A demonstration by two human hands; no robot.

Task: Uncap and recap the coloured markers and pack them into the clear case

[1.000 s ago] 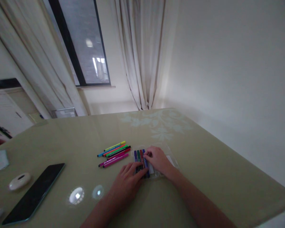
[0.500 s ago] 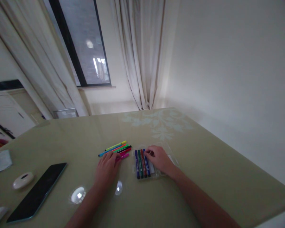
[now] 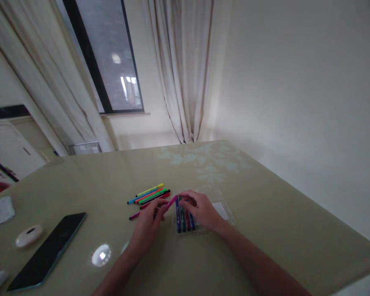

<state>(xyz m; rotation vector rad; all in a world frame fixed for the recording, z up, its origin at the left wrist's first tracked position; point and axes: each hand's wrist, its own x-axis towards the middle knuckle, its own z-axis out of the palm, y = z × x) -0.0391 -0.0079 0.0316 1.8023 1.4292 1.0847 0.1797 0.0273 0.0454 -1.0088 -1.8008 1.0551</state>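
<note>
On the table, loose markers left of the case, phone farther left, curtain behind.

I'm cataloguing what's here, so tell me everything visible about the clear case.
The clear case looks like see-through plastic and lies open and flat on the table. Its left part holds a row of dark markers side by side, with blue, green and red among them. A white patch, perhaps a label, shows in its right part. The right hand hides its middle; whether they touch is unclear.
</note>
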